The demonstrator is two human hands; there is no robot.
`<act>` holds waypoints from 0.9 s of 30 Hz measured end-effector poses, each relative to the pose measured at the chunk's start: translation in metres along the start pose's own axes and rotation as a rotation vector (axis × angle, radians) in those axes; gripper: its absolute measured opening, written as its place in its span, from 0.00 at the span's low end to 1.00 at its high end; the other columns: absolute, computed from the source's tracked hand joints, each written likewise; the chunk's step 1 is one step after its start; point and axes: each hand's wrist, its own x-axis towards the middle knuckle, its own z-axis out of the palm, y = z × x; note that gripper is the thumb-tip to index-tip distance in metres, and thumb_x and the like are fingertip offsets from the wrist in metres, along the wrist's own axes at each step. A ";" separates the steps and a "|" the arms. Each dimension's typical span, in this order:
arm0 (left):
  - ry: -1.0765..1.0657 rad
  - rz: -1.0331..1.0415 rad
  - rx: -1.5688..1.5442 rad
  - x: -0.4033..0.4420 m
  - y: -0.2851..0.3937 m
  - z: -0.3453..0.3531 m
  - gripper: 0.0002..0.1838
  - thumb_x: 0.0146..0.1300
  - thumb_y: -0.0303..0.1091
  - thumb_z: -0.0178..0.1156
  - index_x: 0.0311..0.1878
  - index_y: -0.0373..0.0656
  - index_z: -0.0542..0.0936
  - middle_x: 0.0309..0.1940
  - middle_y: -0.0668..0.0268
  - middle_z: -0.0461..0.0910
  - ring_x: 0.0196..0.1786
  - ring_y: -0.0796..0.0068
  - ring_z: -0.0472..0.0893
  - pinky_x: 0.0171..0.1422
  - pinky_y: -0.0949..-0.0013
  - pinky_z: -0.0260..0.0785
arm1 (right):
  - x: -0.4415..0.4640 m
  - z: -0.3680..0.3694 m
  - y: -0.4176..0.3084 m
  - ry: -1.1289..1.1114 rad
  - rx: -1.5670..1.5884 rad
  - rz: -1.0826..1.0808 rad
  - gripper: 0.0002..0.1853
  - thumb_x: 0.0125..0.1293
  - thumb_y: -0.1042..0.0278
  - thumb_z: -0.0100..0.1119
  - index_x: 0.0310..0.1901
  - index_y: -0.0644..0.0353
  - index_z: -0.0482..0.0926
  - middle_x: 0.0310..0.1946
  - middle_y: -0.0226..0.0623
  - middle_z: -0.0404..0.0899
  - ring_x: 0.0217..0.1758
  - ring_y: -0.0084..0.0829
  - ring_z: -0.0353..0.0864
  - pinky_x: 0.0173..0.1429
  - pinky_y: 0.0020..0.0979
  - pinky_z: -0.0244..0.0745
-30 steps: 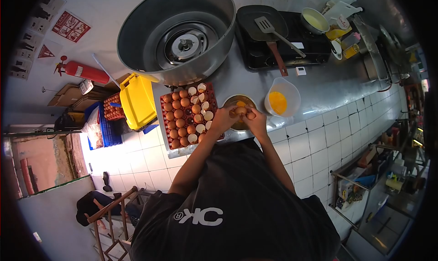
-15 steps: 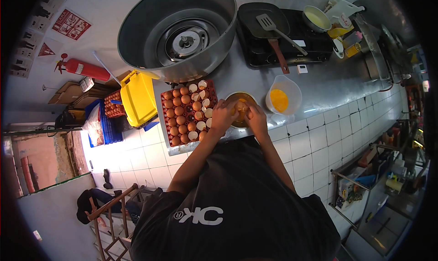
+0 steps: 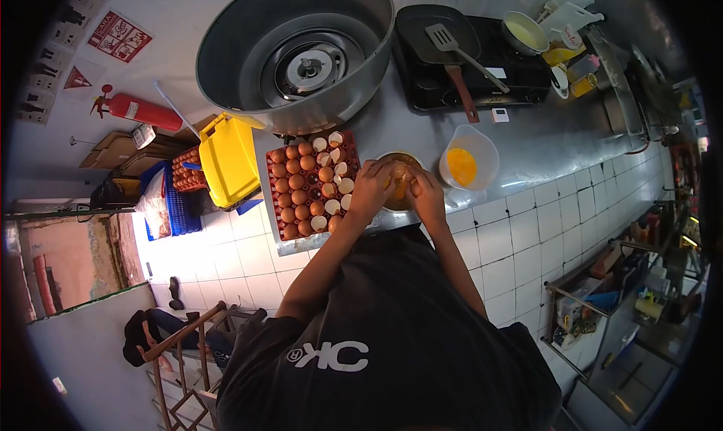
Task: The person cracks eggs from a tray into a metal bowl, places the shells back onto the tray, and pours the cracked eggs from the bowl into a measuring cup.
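My left hand (image 3: pixel 371 186) and my right hand (image 3: pixel 427 196) meet over a round metal bowl (image 3: pixel 401 206) at the counter's front edge. Both sets of fingers are closed on a brown egg (image 3: pixel 397 176), whose shell looks parted between them, though the fingers hide much of it. Yellowish egg lies in the bowl below. Left of the bowl, a red tray (image 3: pixel 312 177) carries whole brown eggs (image 3: pixel 292 167) and several emptied white-lined shells (image 3: pixel 346 186). To the right stands a translucent jug (image 3: pixel 486 156) with orange-yellow yolk (image 3: pixel 461 166) inside.
A large metal drum (image 3: pixel 294 50) stands behind the tray. Farther right, a griddle pan (image 3: pixel 435 35) with a slotted turner (image 3: pixel 444 39) sits on a black stove (image 3: pixel 520 84). A small white device (image 3: pixel 500 115) lies before it. A yellow-lidded bin (image 3: pixel 230 160) adjoins the counter's left end.
My hands have shifted very slightly and the egg's shell looks more opened between my fingers. The tray, jug and bowl stay in place; the whole view has moved a little.
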 end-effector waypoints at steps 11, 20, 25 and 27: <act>-0.069 -0.517 -0.456 -0.035 -0.030 0.005 0.17 0.63 0.25 0.67 0.56 0.38 0.86 0.48 0.53 0.88 0.45 0.64 0.88 0.51 0.65 0.82 | -0.002 0.017 -0.016 -0.052 0.298 0.311 0.18 0.59 0.74 0.73 0.52 0.62 0.85 0.43 0.44 0.90 0.47 0.32 0.91 0.53 0.31 0.83; 0.147 -0.656 -0.319 -0.063 -0.057 -0.080 0.14 0.68 0.26 0.63 0.56 0.37 0.86 0.37 0.52 0.88 0.41 0.64 0.90 0.45 0.64 0.82 | 0.049 0.057 -0.082 -0.370 0.407 0.165 0.14 0.59 0.70 0.74 0.46 0.61 0.83 0.39 0.40 0.89 0.45 0.36 0.90 0.51 0.35 0.82; 0.261 -0.787 -0.133 -0.092 -0.092 -0.121 0.13 0.67 0.30 0.63 0.52 0.39 0.88 0.28 0.50 0.85 0.31 0.55 0.86 0.36 0.57 0.77 | 0.067 0.111 -0.107 -0.607 0.500 0.106 0.12 0.60 0.70 0.73 0.41 0.62 0.80 0.37 0.38 0.87 0.42 0.33 0.87 0.50 0.35 0.81; 0.224 -0.736 -0.103 -0.097 -0.116 -0.115 0.12 0.67 0.31 0.64 0.50 0.40 0.88 0.26 0.50 0.84 0.30 0.54 0.86 0.36 0.54 0.76 | 0.065 0.139 -0.104 -0.625 0.570 0.133 0.12 0.60 0.68 0.74 0.41 0.61 0.81 0.38 0.39 0.88 0.43 0.37 0.88 0.50 0.37 0.81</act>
